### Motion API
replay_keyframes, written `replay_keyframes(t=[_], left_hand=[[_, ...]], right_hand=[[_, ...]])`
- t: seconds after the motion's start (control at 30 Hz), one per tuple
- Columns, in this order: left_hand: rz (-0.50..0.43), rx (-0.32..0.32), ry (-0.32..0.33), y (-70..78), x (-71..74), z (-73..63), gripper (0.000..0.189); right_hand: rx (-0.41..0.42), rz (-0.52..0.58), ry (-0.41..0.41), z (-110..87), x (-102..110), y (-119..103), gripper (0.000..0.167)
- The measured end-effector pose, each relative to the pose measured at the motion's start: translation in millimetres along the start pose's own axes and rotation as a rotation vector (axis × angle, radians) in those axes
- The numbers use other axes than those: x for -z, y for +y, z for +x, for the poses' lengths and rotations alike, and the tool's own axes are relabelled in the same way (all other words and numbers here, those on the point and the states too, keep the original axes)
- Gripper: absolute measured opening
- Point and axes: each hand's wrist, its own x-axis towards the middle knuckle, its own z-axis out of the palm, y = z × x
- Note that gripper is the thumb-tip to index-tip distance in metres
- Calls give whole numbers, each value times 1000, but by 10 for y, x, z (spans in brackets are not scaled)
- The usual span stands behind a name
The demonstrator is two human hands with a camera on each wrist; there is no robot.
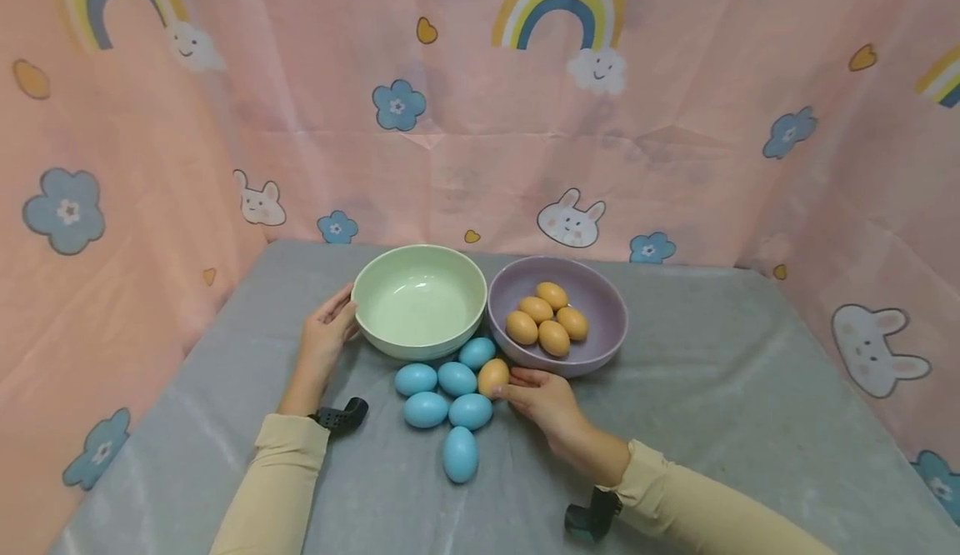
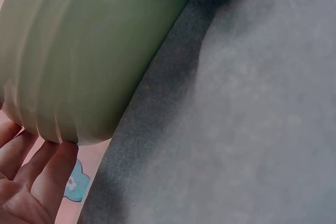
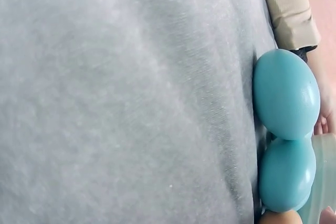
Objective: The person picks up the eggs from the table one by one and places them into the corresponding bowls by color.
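Note:
My left hand (image 1: 324, 334) rests its fairly straight fingers against the outer left side of a light green bowl (image 1: 420, 345); the fingertips (image 2: 67, 148) touch its wall in the left wrist view. That bowl holds nothing. In front of it lie several blue eggs (image 1: 426, 410) in a cluster. At the cluster's right edge my right hand (image 1: 551, 409) pinches a yellow egg (image 1: 492, 377) between thumb and fingers, close to the purple bowl's front. Inside the purple bowl (image 1: 609, 322) sit several yellow eggs (image 1: 554, 338). Only a sliver of the held egg (image 3: 281, 217) shows in the right wrist view.
Grey cloth (image 1: 720, 397) covers the table. A pink printed curtain (image 1: 465, 180) hangs behind and at both sides. The two bowls stand side by side near the back edge. Black wrist cameras (image 1: 592, 515) are strapped below both hands.

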Motion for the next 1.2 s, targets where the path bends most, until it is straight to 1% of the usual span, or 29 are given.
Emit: replay_keyframes(t=[0.23, 0.33, 0.47, 0.67, 0.73, 0.97, 1.2], left_hand=[[2, 8, 6, 0, 24, -7, 49], [7, 14, 6, -9, 21, -18, 48], [10, 19, -3, -23, 12, -32, 49], [2, 11, -2, -28, 9, -24, 50], [1, 10, 3, -24, 10, -16, 49], [3, 13, 2, -4, 15, -9, 50], [15, 21, -7, 24, 9, -26, 51]], right_hand=[[-7, 15, 22, 4, -54, 24, 53], [1, 0, 26, 9, -68, 41, 53], [5, -28, 54, 11, -77, 56, 50], [7, -51, 87, 10, -94, 46, 48], [15, -55, 85, 9, -106, 37, 50], [100, -69, 52, 0, -160, 31, 57], [93, -66, 94, 19, -189, 61, 54]])
